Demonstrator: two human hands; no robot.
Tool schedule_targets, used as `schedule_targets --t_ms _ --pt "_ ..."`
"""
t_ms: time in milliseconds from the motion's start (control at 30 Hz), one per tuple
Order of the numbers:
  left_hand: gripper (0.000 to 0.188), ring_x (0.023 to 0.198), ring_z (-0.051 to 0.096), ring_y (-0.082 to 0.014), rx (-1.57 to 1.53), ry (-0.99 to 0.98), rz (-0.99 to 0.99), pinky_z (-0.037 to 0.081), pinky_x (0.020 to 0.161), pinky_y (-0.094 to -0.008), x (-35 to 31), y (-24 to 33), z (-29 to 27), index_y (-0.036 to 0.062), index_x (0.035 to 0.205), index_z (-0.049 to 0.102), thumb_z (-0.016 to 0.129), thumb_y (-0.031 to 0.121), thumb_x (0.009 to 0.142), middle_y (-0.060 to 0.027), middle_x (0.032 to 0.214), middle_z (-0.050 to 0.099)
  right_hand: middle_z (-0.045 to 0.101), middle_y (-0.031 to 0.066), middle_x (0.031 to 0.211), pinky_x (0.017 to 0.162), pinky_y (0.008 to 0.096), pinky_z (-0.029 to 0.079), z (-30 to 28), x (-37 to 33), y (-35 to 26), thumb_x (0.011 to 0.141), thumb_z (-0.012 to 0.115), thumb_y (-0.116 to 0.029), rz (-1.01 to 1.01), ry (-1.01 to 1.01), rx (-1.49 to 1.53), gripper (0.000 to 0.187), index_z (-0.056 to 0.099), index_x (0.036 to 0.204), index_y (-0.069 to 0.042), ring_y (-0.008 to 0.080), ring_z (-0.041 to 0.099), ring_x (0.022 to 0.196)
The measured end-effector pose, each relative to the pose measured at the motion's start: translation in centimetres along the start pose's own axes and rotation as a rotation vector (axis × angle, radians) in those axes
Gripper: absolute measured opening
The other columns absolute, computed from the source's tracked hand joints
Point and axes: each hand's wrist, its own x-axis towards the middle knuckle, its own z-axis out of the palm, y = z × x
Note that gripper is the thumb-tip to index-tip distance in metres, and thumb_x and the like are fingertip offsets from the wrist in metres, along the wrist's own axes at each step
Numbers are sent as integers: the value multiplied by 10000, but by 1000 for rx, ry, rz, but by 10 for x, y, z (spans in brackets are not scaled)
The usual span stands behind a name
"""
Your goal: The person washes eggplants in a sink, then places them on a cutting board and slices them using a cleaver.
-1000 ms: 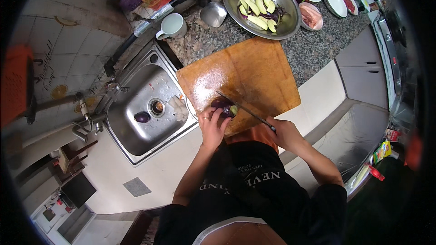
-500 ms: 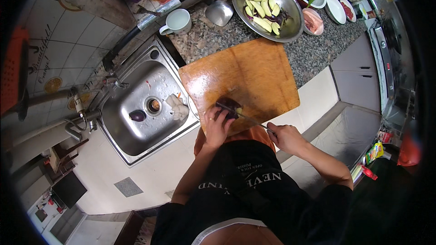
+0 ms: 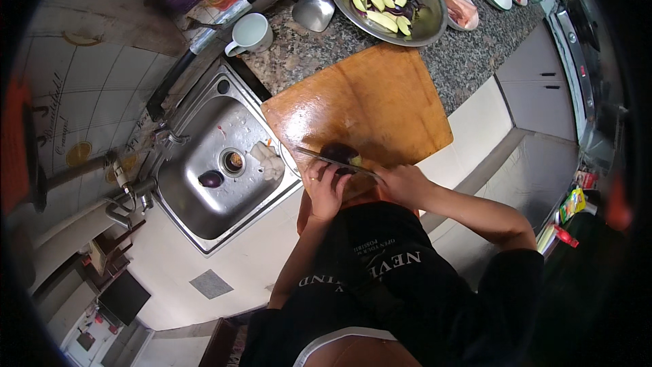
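A dark purple eggplant (image 3: 337, 152) lies at the near edge of the wooden cutting board (image 3: 380, 105). My left hand (image 3: 327, 194) grips it with bent fingers. In my closed right hand (image 3: 404, 187) is a knife (image 3: 314, 155), its blade slanting across the eggplant just past my left fingertips. Part of the eggplant is hidden by the blade and fingers, so I cannot tell how deep the edge sits. Pale eggplant wedges (image 3: 384, 0) fill a steel bowl (image 3: 435, 24) beyond the board.
To the left, a steel sink (image 3: 197, 214) contains another eggplant (image 3: 211, 178) and a crumpled white cloth or glove (image 3: 268, 160). A cup (image 3: 250, 32) and a metal spatula (image 3: 313, 11) are behind the board. Raw meat (image 3: 462, 10) sits in a bowl at right.
My right hand has slid the knife forward and left, so more blade extends past the eggplant. My left hand still holds the eggplant. The whole view has shifted slightly.
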Motion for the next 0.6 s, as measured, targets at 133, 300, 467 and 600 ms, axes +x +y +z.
schedule_targets --t_ms 133,300,467,600 --pt "364 990 417 -293 26 -13 46 336 872 -385 2 2 1 68 970 582 751 136 654 -122 1031 448 600 200 687 601 505 476 32 33 12 850 453 -222 -35 86 -45 258 471 1061 -74 391 595 658" --pt "380 1053 404 -310 87 -44 82 329 903 -405 11 13 -3 78 977 572 751 142 647 -118 1092 445 599 195 698 621 482 473 24 40 30 848 474 -229 -122 183 81 227 522 993 -61 390 589 679" --pt "488 1153 368 -334 57 -138 95 316 955 -429 22 19 -10 74 1049 513 752 125 626 -119 1192 417 586 202 686 627 454 458 -3 18 48 854 488 -219 -73 304 223 228 545 992 -47 397 565 677" --pt "558 1110 402 -325 33 -90 62 340 936 -409 25 2 -1 72 1057 486 771 116 578 -118 1160 438 484 50 541 441 294 403 -38 -5 50 891 488 -188 121 289 542 169 531 940 -32 151 496 460"
